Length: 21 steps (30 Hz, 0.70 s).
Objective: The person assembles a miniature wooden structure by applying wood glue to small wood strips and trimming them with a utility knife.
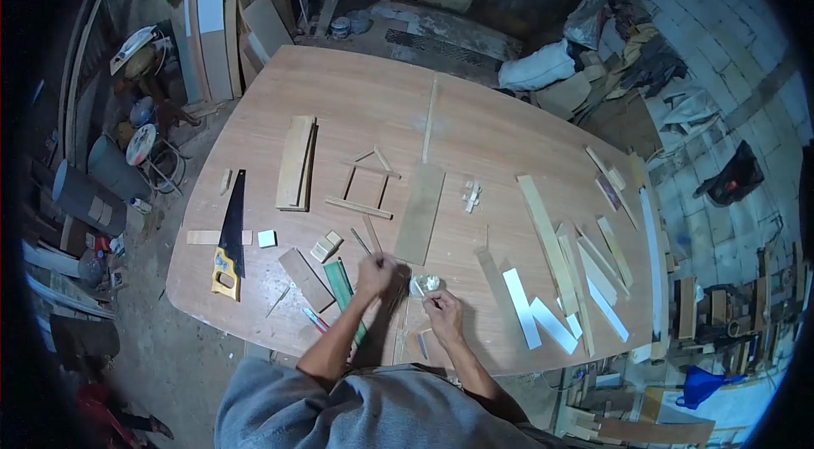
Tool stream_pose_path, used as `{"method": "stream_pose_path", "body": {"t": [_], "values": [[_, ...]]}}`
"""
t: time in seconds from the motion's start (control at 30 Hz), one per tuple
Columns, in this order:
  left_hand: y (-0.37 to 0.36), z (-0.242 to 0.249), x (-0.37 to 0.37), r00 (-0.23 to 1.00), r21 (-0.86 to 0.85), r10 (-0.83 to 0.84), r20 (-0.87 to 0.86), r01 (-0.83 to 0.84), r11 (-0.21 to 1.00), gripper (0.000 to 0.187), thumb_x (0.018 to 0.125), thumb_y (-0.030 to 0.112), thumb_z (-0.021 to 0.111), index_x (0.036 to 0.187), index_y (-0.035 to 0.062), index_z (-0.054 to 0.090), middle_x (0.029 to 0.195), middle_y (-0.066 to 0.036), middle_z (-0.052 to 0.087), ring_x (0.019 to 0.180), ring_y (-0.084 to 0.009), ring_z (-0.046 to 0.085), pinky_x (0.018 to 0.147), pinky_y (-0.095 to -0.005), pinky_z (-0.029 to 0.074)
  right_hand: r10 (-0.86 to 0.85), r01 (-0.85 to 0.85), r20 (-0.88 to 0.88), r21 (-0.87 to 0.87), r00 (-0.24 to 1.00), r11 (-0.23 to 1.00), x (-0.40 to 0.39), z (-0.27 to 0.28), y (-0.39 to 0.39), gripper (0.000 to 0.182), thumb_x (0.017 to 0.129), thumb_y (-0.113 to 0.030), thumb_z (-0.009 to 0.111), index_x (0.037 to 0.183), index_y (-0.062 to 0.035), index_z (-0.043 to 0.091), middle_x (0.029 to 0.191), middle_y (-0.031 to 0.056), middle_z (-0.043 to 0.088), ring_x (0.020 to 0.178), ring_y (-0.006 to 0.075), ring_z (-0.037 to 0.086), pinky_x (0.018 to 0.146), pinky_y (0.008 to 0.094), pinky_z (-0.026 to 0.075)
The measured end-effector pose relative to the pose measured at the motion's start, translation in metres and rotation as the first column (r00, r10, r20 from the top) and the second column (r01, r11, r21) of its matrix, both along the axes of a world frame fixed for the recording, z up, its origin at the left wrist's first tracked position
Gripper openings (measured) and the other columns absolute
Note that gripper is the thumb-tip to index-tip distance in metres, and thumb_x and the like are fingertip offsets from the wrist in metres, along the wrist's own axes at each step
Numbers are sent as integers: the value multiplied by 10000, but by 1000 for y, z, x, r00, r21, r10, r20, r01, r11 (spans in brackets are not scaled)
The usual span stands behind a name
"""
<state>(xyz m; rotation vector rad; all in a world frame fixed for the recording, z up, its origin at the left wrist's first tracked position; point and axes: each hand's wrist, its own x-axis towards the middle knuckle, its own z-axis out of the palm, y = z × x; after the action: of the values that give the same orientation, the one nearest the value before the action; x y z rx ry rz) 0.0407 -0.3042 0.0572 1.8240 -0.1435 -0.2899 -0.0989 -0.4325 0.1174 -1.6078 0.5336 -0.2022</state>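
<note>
My left hand (379, 273) is closed around a thin, dark stick (360, 240) that points up and away; its exact kind is too small to tell. My right hand (443, 313) is pinched at the near side of a small container with white stuff (424, 284); what its fingers hold, if anything, cannot be made out. Beyond both hands lies a flat wooden board (421, 216). Left of it is a small house-shaped frame of wooden strips (365, 182). A green strip-like object (339, 284) lies beside my left forearm.
On the table (356, 84) lie a handsaw (231, 237), stacked boards (296, 162), a white-topped block (267, 239), wood offcuts (471, 195), long strips (547, 237) and white pieces (521, 309). Buckets (114, 169) stand on the floor at left; a white sack (538, 66) lies behind the table.
</note>
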Motion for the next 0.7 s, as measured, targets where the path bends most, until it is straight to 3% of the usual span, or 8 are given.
{"method": "stream_pose_path", "body": {"t": [0.07, 0.2, 0.33, 0.37, 0.43, 0.5, 0.57, 0.7], "values": [[5, 17, -36, 950, -371, -216, -223, 122, 921, 141, 877, 122, 630, 963, 23, 680, 786, -30, 667, 686, -118, 609, 609, -284, 502, 26, -25, 65, -12, 998, 1000, 16, -7, 2, 31, 842, 0, 623, 872, 5, 631, 779, 20, 624, 729, 85, 584, 669, 226, 473], [9, 56, -75, 882, -513, -98, -462, -176, 840, 197, 916, 137, 614, 1073, 27, 660, 899, -44, 666, 759, -115, 618, 645, -261, 524, 103, -111, 142, 45, 984, 993, 48, 0, 13, 22, 863, -14, 623, 884, -6, 624, 769, 5, 609, 718, 72, 578, 633, 221, 464], [28, 85, -63, 955, -377, 153, -256, -244, 894, 329, 911, 138, 604, 1204, -10, 575, 861, -41, 644, 748, -110, 593, 664, -252, 499, 221, -219, 154, -31, 963, 975, 68, 15, 25, 39, 861, -35, 617, 833, -15, 598, 731, 17, 604, 647, 67, 543, 562, 238, 451], [36, 76, -58, 983, -281, 178, 41, -160, 946, 418, 888, 144, 620, 1258, -19, 514, 933, -77, 634, 793, -145, 604, 691, -271, 510, 260, -223, 90, -295, 962, 929, 65, 28, 26, 72, 844, -67, 626, 818, -12, 586, 692, 20, 590, 613, 65, 519, 540, 256, 439], [50, 86, -48, 950, -126, 87, 301, -51, 991, 433, 831, 114, 652, 1235, 6, 539, 1019, -116, 611, 864, -182, 612, 704, -276, 511, 336, -246, 119, -467, 934, 850, 64, 27, 25, 103, 826, -92, 633, 813, -7, 577, 675, 29, 584, 589, 75, 506, 529, 273, 431], [64, 102, -43, 890, 48, -109, 443, 98, 994, 315, 828, 111, 657, 1126, 22, 608, 1002, -109, 621, 853, -190, 619, 682, -279, 509, 404, -385, -15, -338, 915, 859, 56, 57, 25, 86, 818, -41, 613, 875, 19, 589, 714, 84, 608, 682, 121, 597, 617, 271, 489], [72, 130, -42, 915, 40, -179, 363, 176, 984, 254, 829, 109, 658, 1062, 12, 626, 993, -113, 626, 841, -197, 623, 657, -282, 509, 442, -368, 150, -357, 884, 858, 53, 73, 26, 77, 822, -42, 602, 871, 15, 594, 751, 99, 622, 701, 143, 612, 634, 281, 500], [83, 155, -42, 895, 54, -303, 328, 302, 952, 168, 824, 100, 666, 937, -23, 650, 928, -128, 641, 769, -218, 633, 602, -296, 510, 466, -382, 220, -334, 857, 862, 46, 80, 35, 66, 815, -38, 599, 852, 16, 597, 799, 113, 643, 725, 178, 628, 646, 299, 502]]}}
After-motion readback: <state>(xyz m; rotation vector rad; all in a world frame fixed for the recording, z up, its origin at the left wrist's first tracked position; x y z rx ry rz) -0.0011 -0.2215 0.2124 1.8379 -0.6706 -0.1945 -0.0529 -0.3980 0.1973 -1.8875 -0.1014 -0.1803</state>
